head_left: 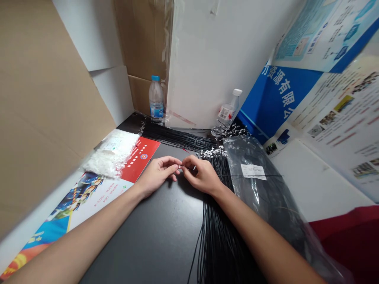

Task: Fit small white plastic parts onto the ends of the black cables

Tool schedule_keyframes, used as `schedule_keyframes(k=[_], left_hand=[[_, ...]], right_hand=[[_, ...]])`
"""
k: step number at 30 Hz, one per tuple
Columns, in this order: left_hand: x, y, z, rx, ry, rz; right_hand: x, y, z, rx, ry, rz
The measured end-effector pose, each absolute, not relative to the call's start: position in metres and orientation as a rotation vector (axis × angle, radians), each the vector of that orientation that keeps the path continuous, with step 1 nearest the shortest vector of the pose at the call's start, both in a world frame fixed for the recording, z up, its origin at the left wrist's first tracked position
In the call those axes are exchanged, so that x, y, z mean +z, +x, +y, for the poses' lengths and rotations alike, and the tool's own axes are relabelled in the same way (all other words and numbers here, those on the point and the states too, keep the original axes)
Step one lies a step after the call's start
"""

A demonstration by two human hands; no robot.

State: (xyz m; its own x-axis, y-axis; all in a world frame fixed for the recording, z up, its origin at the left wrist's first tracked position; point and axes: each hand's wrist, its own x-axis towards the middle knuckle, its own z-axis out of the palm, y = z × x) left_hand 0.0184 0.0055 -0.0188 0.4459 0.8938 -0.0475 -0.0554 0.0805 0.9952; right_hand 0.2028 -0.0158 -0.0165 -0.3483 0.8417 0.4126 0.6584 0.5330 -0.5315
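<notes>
Above the dark tabletop (166,236), my two hands meet fingertip to fingertip. My left hand (158,173) pinches a tiny white connector (179,167) between thumb and index finger. In the closed fingers of my right hand (203,173) is a thin black wire (275,176), whose long tail runs out to the right. Whether the wire's tip sits inside the connector is hidden by the fingers. Under my right wrist lies a thick bundle of black wires (217,232), with white connectors (213,152) at its far end.
A bag of white connectors (114,154) rests on a printed red-and-white folder (139,159) at left. More black wires (177,134) lie across the back. Two bottles, one blue-capped (156,100) and one white-capped (229,108), stand behind. A clear plastic bag (260,197) covers the right side.
</notes>
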Motion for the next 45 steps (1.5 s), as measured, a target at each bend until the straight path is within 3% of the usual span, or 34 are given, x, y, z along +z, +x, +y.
schedule_keyframes(k=[45], left_hand=[[-0.0204, 0.0196, 0.0037, 0.913, 1.251, 0.843]], right_hand=[[-0.0182, 0.2018, -0.0157, 0.258, -1.165, -2.094]])
